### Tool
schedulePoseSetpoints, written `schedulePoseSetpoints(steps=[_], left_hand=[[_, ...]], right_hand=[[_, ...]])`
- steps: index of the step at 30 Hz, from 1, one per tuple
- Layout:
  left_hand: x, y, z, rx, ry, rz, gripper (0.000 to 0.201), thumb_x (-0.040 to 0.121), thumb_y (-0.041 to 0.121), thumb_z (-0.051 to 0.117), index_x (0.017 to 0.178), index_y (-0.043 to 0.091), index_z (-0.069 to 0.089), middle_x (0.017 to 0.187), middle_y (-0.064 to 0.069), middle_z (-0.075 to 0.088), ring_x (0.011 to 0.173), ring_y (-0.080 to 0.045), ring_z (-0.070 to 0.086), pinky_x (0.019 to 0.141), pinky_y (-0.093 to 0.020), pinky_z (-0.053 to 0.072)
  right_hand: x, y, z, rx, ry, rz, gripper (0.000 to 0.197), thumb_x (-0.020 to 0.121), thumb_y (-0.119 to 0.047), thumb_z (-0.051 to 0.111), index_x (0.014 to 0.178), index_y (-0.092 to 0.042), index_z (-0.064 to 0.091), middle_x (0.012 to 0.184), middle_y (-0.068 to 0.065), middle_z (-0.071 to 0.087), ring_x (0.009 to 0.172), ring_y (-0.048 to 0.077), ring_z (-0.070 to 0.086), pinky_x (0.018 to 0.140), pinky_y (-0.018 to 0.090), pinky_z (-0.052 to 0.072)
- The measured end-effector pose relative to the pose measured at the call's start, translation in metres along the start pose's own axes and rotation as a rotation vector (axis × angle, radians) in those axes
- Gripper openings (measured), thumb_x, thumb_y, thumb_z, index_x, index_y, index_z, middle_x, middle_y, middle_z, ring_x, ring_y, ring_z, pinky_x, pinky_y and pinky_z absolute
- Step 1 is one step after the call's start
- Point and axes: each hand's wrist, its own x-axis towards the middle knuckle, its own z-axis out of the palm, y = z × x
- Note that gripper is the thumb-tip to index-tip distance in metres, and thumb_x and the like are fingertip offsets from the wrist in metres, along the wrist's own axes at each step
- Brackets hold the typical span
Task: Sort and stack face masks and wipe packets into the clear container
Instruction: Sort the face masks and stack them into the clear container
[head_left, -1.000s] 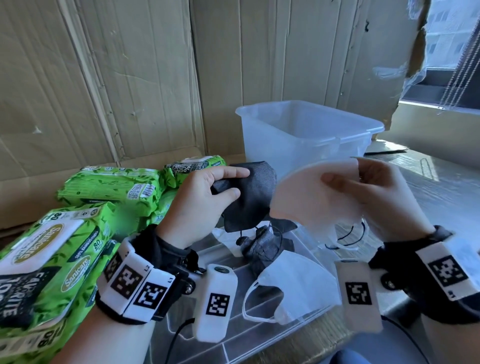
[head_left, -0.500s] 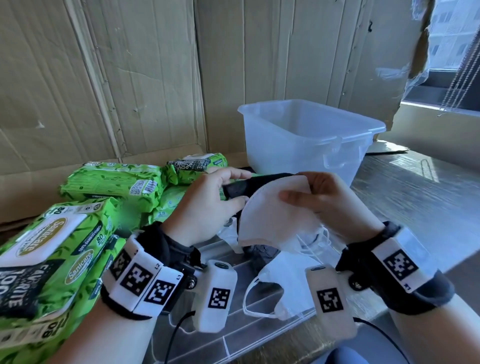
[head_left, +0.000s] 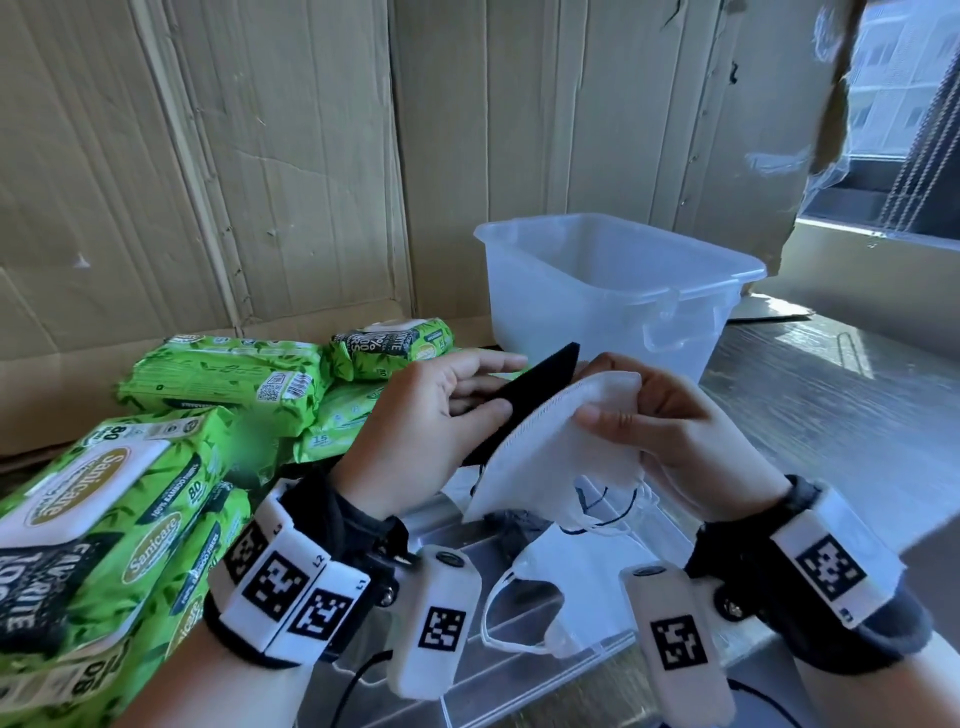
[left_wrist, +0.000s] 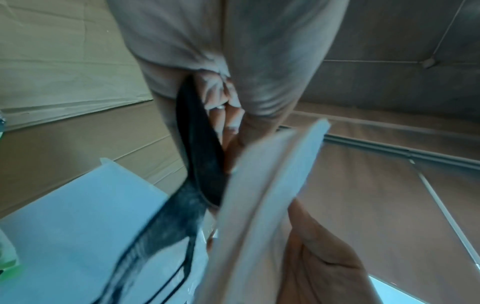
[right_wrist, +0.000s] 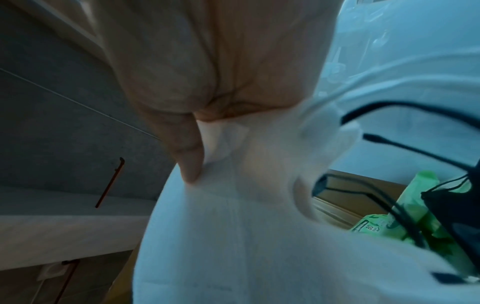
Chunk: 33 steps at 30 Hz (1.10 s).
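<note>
The big clear container (head_left: 618, 291) stands just past both sets of fingers, open at the top, and nothing shows inside it. Out past the left hand's (head_left: 421, 431) knuckles lie the green wipe packets (head_left: 223, 374), some piled up, none in the container yet. Under both wrists lies a flat clear lid (head_left: 519, 670) with another white mask (head_left: 566, 587) resting on it.

The white mask (head_left: 550, 452) is the biggest thing being held. The right hand (head_left: 675, 431) pinches its top corner, thumb on the near side and the other fingers curled behind it. The black mask (head_left: 530, 389) is smaller and folded thin. The left hand pinches it between the thumb below and the long fingers above, and those fingers lie close together. The two masks touch where the hands meet, white in front of black. Thin ear strings (head_left: 602, 506) hang down below the right hand's fingers.

The step seems to be laying one mask flat on the other to make a neat pile. To do it well, I think the edges should be lined up first, so the two folds sit the same way. The pinch should stay soft, since masks crumple easily. The strings could catch on the mask below or on the wrist gear, so it seems wise to tuck them in before the pile goes over the container's rim
</note>
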Motion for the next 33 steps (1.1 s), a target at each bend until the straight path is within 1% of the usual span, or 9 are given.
schedulePoseSetpoints(steps=[5, 8, 12, 15, 17, 24, 28, 31, 33], left_hand=[[-0.002, 0.000, 0.000, -0.014, -0.104, 0.021, 0.058, 0.071, -0.003, 0.075, 0.117, 0.026, 0.054, 0.105, -0.009, 0.069, 0.081, -0.010, 0.065, 0.078, -0.021, 0.054], [-0.002, -0.006, 0.003, 0.050, -0.083, 0.032, 0.078, 0.058, 0.007, 0.085, 0.121, 0.032, 0.047, 0.102, 0.002, 0.068, 0.092, -0.015, 0.067, 0.087, -0.025, 0.051], [0.000, -0.008, 0.001, 0.169, 0.001, 0.038, 0.055, 0.080, 0.006, 0.071, 0.121, 0.031, 0.047, 0.101, -0.001, 0.069, 0.095, -0.012, 0.065, 0.088, -0.030, 0.050], [0.001, -0.005, -0.005, 0.138, 0.038, 0.042, 0.051, 0.094, -0.002, 0.047, 0.124, 0.038, 0.045, 0.120, 0.010, 0.062, 0.106, 0.005, 0.056, 0.096, -0.015, 0.042], [0.003, -0.003, -0.006, 0.090, 0.023, 0.037, 0.056, 0.096, -0.004, 0.041, 0.128, 0.042, 0.043, 0.128, 0.012, 0.057, 0.114, -0.005, 0.054, 0.105, -0.025, 0.037], [0.000, 0.005, 0.000, -0.204, -0.019, -0.127, 0.049, 0.094, 0.006, 0.037, 0.074, 0.025, 0.077, 0.076, 0.010, 0.073, 0.079, -0.011, 0.064, 0.071, -0.023, 0.050], [0.001, 0.001, -0.005, -0.405, -0.129, -0.197, 0.040, 0.078, 0.042, 0.050, 0.088, 0.013, 0.075, 0.086, -0.009, 0.073, 0.077, -0.019, 0.068, 0.069, -0.031, 0.053], [0.001, 0.001, -0.002, -0.339, -0.098, -0.106, 0.010, 0.077, 0.012, 0.072, 0.086, 0.007, 0.072, 0.079, -0.006, 0.072, 0.069, -0.014, 0.067, 0.067, -0.024, 0.055], [0.001, 0.002, 0.001, -0.240, -0.055, -0.071, 0.024, 0.075, -0.007, 0.067, 0.091, 0.011, 0.069, 0.078, 0.001, 0.073, 0.070, -0.010, 0.067, 0.069, -0.022, 0.057]], right_hand=[[-0.004, 0.000, 0.002, -0.072, -0.034, 0.025, 0.032, 0.070, -0.025, 0.076, 0.098, -0.013, 0.066, 0.090, 0.001, 0.069, 0.084, 0.012, 0.062, 0.073, 0.019, 0.049], [-0.005, -0.004, 0.007, -0.135, -0.073, 0.027, 0.026, 0.077, -0.006, 0.057, 0.094, -0.020, 0.069, 0.099, -0.006, 0.070, 0.090, 0.004, 0.063, 0.077, 0.015, 0.046], [-0.006, -0.007, 0.008, -0.242, -0.099, 0.038, 0.023, 0.081, -0.010, 0.055, 0.092, -0.024, 0.068, 0.111, -0.009, 0.068, 0.096, 0.005, 0.062, 0.079, 0.015, 0.046], [-0.004, -0.005, 0.003, -0.271, 0.038, -0.012, 0.009, 0.079, -0.016, 0.059, 0.084, -0.009, 0.063, 0.078, 0.000, 0.067, 0.070, 0.015, 0.060, 0.061, 0.020, 0.048], [-0.003, -0.003, 0.000, -0.220, 0.174, -0.059, 0.006, 0.074, -0.015, 0.064, 0.077, -0.010, 0.063, 0.067, 0.001, 0.062, 0.060, 0.014, 0.055, 0.053, 0.020, 0.045], [0.004, -0.002, 0.009, -0.080, 0.317, -0.070, 0.045, 0.065, -0.011, 0.068, 0.109, -0.014, 0.058, 0.076, 0.005, 0.071, 0.066, 0.016, 0.064, 0.060, 0.027, 0.055], [0.008, 0.002, 0.013, -0.182, 0.385, -0.075, 0.047, 0.072, -0.005, 0.069, 0.113, -0.021, 0.053, 0.076, 0.006, 0.071, 0.068, 0.018, 0.065, 0.066, 0.036, 0.055], [0.008, 0.001, 0.013, -0.226, 0.389, -0.124, 0.043, 0.076, 0.002, 0.068, 0.107, -0.025, 0.056, 0.072, 0.007, 0.069, 0.064, 0.019, 0.063, 0.062, 0.037, 0.054], [0.007, 0.001, 0.013, -0.319, 0.371, -0.163, 0.038, 0.076, -0.001, 0.071, 0.099, -0.029, 0.061, 0.067, 0.004, 0.067, 0.060, 0.016, 0.060, 0.059, 0.036, 0.052]])
